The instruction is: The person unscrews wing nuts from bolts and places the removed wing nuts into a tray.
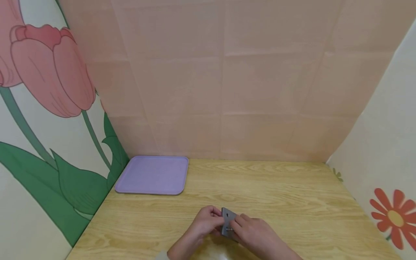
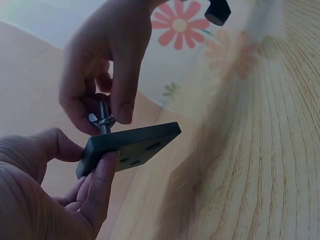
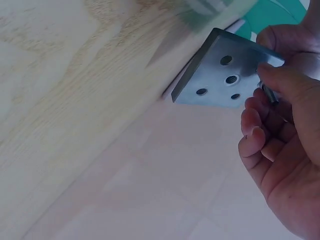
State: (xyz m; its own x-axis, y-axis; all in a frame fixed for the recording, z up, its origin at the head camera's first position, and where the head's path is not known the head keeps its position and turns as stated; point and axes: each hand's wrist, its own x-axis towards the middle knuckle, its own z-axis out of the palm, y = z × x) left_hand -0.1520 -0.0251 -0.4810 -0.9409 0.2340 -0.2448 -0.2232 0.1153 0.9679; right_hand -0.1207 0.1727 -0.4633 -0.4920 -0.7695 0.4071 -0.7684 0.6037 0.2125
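My left hand (image 1: 205,222) grips one edge of a flat grey metal plate (image 1: 228,221), thumb on one side and fingers on the other. Several round holes pierce the plate (image 3: 212,75). A threaded bolt (image 2: 103,110) stands up from the plate near the gripped edge, carrying a wing nut (image 2: 94,119). With thumb and fingers, my right hand (image 1: 256,233) pinches at the wing nut; the fingers partly cover it. In the right wrist view the bolt's threaded end (image 3: 270,95) shows beside the thumb. Both hands hold the work above the table.
A purple tray (image 1: 152,175) lies at the back left of the wood-grain table (image 1: 292,195). A pinkish cloth (image 1: 224,79) hangs behind, and flower-printed panels stand at left and right. A dark block-like thing (image 2: 218,12) shows at the left wrist view's top edge.
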